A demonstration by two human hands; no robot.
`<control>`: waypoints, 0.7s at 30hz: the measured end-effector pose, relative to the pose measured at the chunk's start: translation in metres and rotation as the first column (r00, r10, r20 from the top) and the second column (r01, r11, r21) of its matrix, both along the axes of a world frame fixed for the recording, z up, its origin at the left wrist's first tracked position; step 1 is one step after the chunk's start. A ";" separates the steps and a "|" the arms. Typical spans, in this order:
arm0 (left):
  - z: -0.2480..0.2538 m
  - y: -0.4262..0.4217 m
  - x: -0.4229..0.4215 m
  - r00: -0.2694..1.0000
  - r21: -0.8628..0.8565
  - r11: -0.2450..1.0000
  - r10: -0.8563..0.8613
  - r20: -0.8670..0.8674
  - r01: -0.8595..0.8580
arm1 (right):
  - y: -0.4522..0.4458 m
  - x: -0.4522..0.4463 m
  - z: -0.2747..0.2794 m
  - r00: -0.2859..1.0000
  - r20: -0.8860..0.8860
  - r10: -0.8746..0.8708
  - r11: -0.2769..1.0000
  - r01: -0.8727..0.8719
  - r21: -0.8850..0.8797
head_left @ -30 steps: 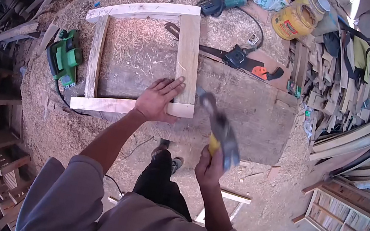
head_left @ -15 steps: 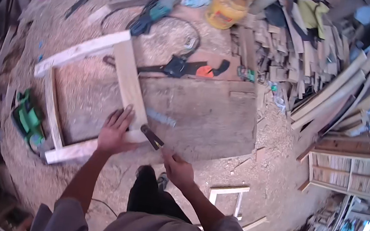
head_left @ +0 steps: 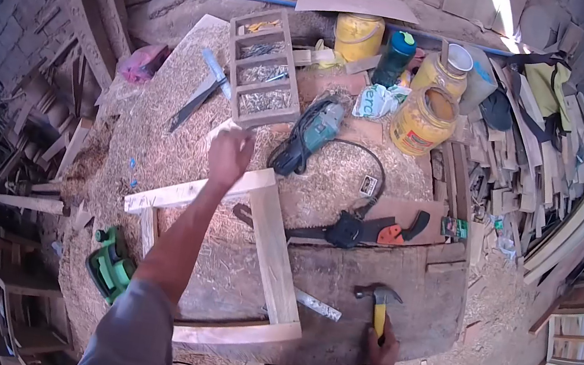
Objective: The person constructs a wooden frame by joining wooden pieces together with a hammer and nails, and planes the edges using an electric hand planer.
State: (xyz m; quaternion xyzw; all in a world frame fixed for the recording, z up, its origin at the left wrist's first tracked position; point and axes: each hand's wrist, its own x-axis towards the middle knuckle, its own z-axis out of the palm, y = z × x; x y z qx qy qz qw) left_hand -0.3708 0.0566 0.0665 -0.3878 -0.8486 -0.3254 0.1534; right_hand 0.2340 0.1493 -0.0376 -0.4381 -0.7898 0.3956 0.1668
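Observation:
My left hand (head_left: 230, 156) is raised over the far rail of the wooden frame (head_left: 272, 253), near the lower end of the compartment box (head_left: 265, 68). Its fingers are curled, and whatever they hold, if anything, is too small to make out. The box holds nails or screws in several sections. At the right, my right hand (head_left: 382, 349) is wrapped round the yellow handle of a hammer (head_left: 379, 311), whose head rests over the dark board (head_left: 400, 280). A metal strip (head_left: 317, 304) lies between the frame and the hammer.
A green planer (head_left: 110, 265) sits left of the frame. Beyond the frame are an angle grinder (head_left: 312, 135) with its cord, a handsaw (head_left: 393, 230), yellow tubs (head_left: 424, 120) and a try square (head_left: 215, 75). Wood offcuts (head_left: 527, 177) are piled at the right.
My left hand has left the near corner of the frame and reached forward to the box. My right hand has moved right with the hammer. The view has tilted forward.

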 end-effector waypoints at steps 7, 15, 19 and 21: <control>-0.001 0.098 -0.103 0.970 -0.191 0.954 0.209 -0.126 -0.230 | -0.003 0.005 -0.008 0.984 0.166 -0.069 0.998 0.068 0.011; -0.024 0.092 -0.137 0.887 0.321 0.933 -0.005 0.462 -0.162 | -0.004 0.009 -0.025 0.992 0.049 -0.115 0.989 0.110 0.097; 0.013 0.079 -0.108 0.713 0.508 0.834 -0.221 0.666 -0.215 | -0.004 0.008 -0.027 0.996 -0.042 -0.081 0.983 0.087 0.159; 0.019 0.068 -0.084 0.738 0.526 0.834 -0.247 0.628 -0.168 | -0.005 0.008 -0.024 0.996 -0.021 -0.086 0.986 0.088 0.143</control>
